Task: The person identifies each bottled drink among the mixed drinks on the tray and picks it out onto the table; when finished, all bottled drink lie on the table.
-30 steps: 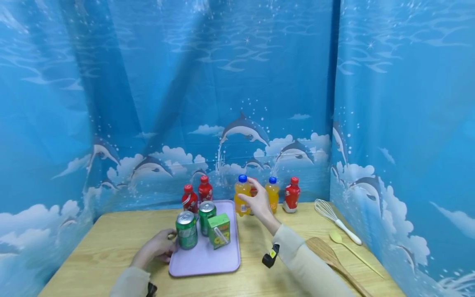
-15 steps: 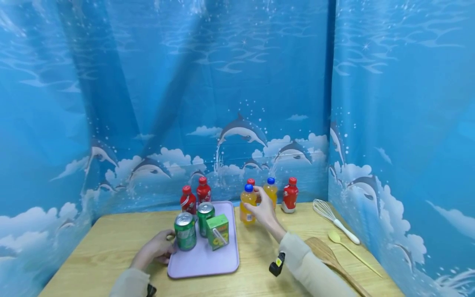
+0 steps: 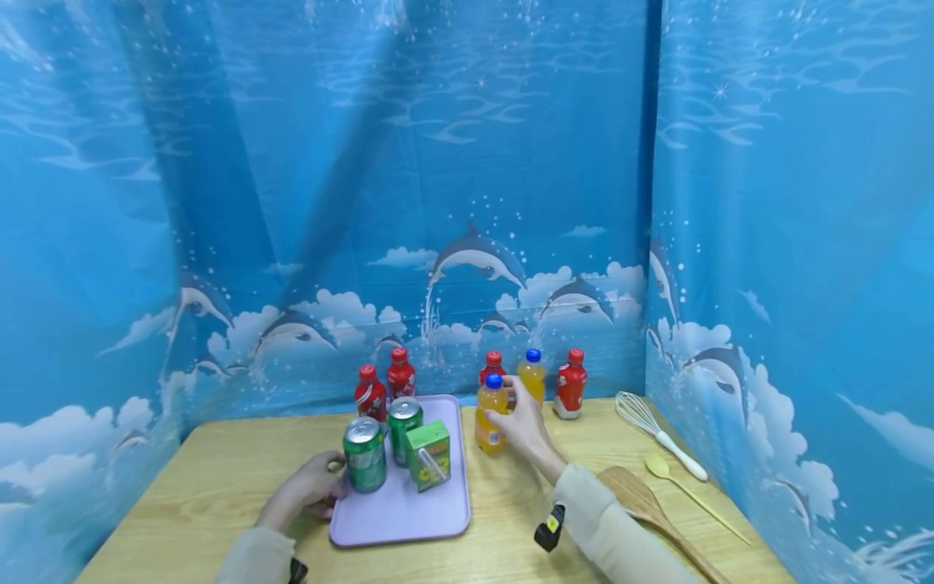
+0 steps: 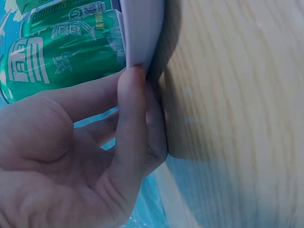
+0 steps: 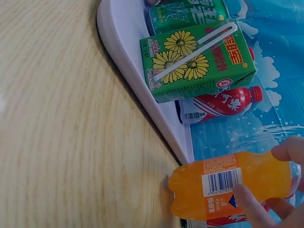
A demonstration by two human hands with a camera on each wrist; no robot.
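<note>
My right hand (image 3: 527, 426) grips an orange soda bottle (image 3: 490, 418) with a blue cap, just right of the lilac tray (image 3: 404, 519). The bottle is upright, its base at or very near the table; the right wrist view shows its barcode label (image 5: 221, 183). At the tray's left edge, my left hand (image 3: 312, 485) pinches the rim between thumb and fingers, beside a green can (image 3: 365, 462). Also on the tray are a second green can (image 3: 404, 430) and a green juice box (image 3: 429, 458) with a straw. Two red bottles (image 3: 370, 393) stand behind the cans.
A red bottle (image 3: 493, 358), a second orange soda bottle (image 3: 533, 373) and another red bottle (image 3: 571, 385) stand along the back. On the right lie a whisk (image 3: 657, 430), a yellow spoon (image 3: 686, 487) and a wooden spatula (image 3: 649, 507). A dolphin-print curtain (image 3: 467, 203) surrounds the table.
My right hand has brought the orange soda bottle nearer to me, slightly rightward and down, uncovering the red bottle behind it. My left hand stays at the tray's edge.
</note>
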